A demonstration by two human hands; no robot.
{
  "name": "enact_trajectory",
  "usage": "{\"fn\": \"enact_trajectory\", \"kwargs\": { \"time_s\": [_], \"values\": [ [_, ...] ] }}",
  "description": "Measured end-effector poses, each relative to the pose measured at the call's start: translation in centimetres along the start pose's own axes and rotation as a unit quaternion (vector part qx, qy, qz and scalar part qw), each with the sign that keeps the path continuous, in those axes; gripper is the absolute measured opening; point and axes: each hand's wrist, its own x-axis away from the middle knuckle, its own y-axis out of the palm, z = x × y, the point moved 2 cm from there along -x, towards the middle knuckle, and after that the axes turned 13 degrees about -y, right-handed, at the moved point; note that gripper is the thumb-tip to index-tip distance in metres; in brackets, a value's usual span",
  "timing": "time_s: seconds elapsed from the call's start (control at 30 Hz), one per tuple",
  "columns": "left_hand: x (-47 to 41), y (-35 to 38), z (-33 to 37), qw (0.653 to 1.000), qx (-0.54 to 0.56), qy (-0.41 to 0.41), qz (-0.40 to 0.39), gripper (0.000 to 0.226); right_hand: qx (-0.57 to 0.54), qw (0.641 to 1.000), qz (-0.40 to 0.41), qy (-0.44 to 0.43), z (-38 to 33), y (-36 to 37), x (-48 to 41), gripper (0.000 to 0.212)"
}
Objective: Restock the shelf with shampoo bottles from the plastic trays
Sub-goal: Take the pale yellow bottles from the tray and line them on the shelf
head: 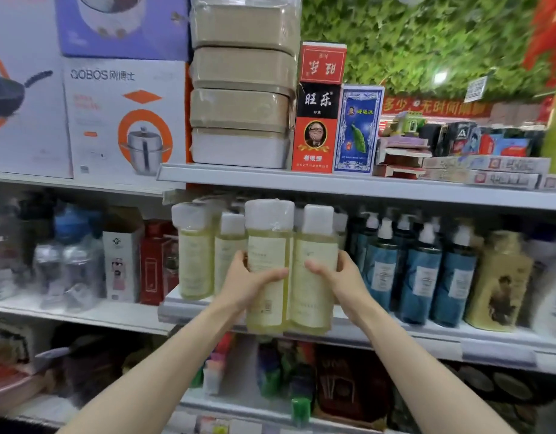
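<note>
Shampoo bottles, two, pale yellow with white caps, upright and touching side by side at the front edge of the middle shelf. Left hand clamped round the left bottle, right hand round the right. Matching bottles behind on the shelf; blue pump bottles just beside, toward its right end.

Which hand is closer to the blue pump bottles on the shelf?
Right. The right hand grips a yellow shampoo bottle just left of the blue pump bottles; the left hand grips the other yellow bottle, farther left.
</note>
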Motion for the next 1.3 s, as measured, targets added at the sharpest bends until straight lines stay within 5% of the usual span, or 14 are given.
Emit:
{"fn": "enact_trajectory", "kwargs": {
  "time_s": [0.2, 0.73, 0.9, 1.07, 1.3],
  "values": [
    [-4.1, 0.5, -1.2, 0.994, -0.032, 0.052, 0.091, 0.072, -0.009, 0.999, 0.036, -0.007, 2.0, 0.6, -4.0, 0.069],
    [-7.8, 1.8, -3.3, 0.986, -0.057, 0.076, 0.139, 0.079, -0.036, 0.998, 0.044, 0.029, 7.2, 0.9, -7.2, 0.068],
    [-8.0, 2.2, -3.2, 0.983, -0.061, 0.071, 0.156, 0.078, -0.031, 0.997, 0.058, 0.051, 7.5, 1.0, -7.2, 0.093],
    [-7.9, 2.5, -3.8, 0.984, -0.052, 0.067, 0.159, 0.077, -0.027, 0.997, 0.04, 0.063, 7.8, 0.4, -7.1, 0.071],
    [-8.1, 2.8, -4.5, 0.986, -0.039, 0.077, 0.144, 0.08, -0.026, 0.999, 0.013, 0.045, 7.5, 0.3, -6.6, 0.069]
  ]
}}
